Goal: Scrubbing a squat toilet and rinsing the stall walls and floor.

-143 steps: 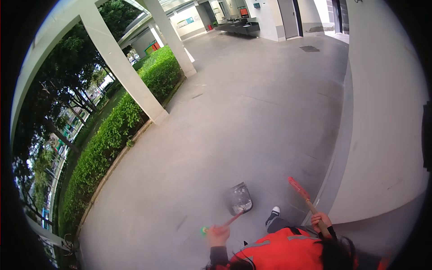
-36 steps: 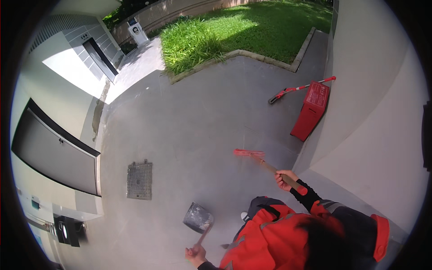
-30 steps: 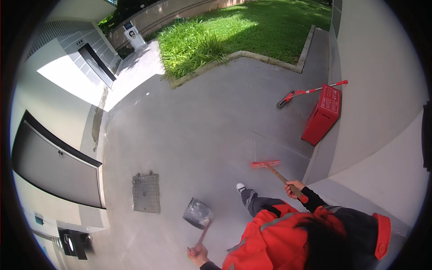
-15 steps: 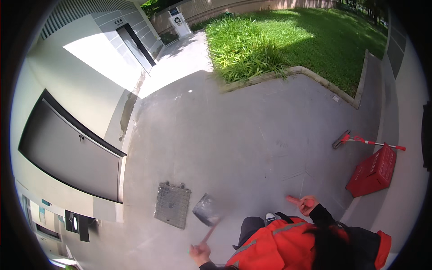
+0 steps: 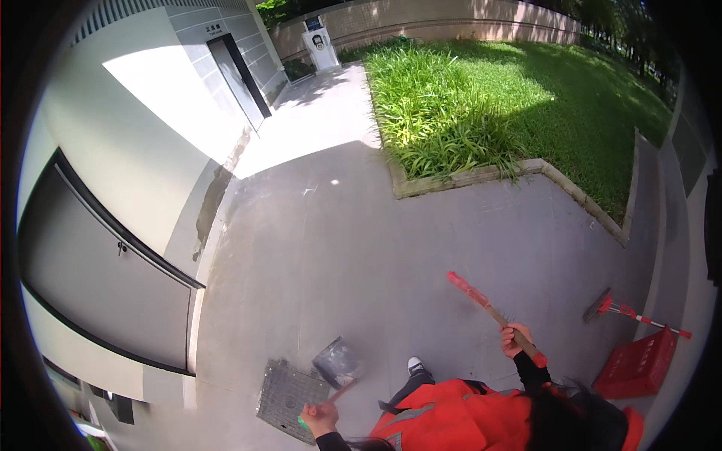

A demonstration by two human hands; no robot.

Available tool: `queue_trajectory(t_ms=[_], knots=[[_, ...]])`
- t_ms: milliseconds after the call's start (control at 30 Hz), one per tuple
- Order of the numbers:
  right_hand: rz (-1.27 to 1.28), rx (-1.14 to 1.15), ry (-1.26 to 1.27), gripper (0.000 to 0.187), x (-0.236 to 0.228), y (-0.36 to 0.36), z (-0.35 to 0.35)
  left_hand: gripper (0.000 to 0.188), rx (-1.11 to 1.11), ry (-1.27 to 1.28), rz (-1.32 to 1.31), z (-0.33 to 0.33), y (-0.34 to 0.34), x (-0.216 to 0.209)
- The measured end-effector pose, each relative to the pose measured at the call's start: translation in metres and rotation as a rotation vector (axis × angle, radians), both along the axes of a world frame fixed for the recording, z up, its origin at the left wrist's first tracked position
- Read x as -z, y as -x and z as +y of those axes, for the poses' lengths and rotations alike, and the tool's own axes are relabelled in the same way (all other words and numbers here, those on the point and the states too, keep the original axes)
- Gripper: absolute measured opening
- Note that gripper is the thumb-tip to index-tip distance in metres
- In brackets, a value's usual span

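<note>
My left hand (image 5: pixel 321 418) is closed round the red handle of a dustpan (image 5: pixel 338 363) at the lower middle. Its worn grey pan lies over or just above the edge of a grey floor cover (image 5: pixel 293 396). A small green bit shows beside the left fingers. My right hand (image 5: pixel 515 340) grips a long red-and-tan stick-shaped tool (image 5: pixel 489 308) near its lower end. That tool points away to the upper left, above the paving; its exact kind is unclear.
To the right, a red box (image 5: pixel 638 364) stands by the wall, with a red-and-white-handled squeegee or mop (image 5: pixel 628 311) behind it. A kerb (image 5: pixel 466 179) edges the grass ahead. Along the left runs a wall with a grey door (image 5: pixel 105 259). A white kiosk (image 5: pixel 322 49) stands far off.
The right hand has swung the stick-shaped tool out so its full length shows. The left hand and dustpan have shifted closer to the floor cover. The view has moved; one shoe has stepped forward.
</note>
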State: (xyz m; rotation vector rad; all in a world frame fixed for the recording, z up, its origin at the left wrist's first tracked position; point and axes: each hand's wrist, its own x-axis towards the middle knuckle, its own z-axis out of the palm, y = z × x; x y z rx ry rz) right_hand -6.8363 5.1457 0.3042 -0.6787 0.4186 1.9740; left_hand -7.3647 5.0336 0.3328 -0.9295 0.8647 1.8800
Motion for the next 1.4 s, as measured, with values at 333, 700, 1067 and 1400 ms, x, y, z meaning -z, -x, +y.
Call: queue_trajectory(t_ms=[333, 700, 1067, 1400], knots=[[-0.012, -0.034, 0.304, 0.015, 0.046, 0.074, 0.229, 0.037, 0.222, -0.102, 0.038, 0.316, 0.077, -0.018], [-0.008, 0.004, 0.467, 0.010, 0.005, 0.176, 0.616, 0.036, 0.101, -0.038, 0.013, 0.651, 0.157, -0.019], [0.340, -0.091, -0.030, 0.009, -0.020, 0.256, 0.965, 0.029, 0.162, -0.072, 0.076, 0.953, 0.269, 0.042], [0.109, 0.025, -0.122, 0.025, -0.039, 0.352, 1.265, 0.032, 0.217, -0.100, 0.043, 1.302, 0.350, 0.017]])
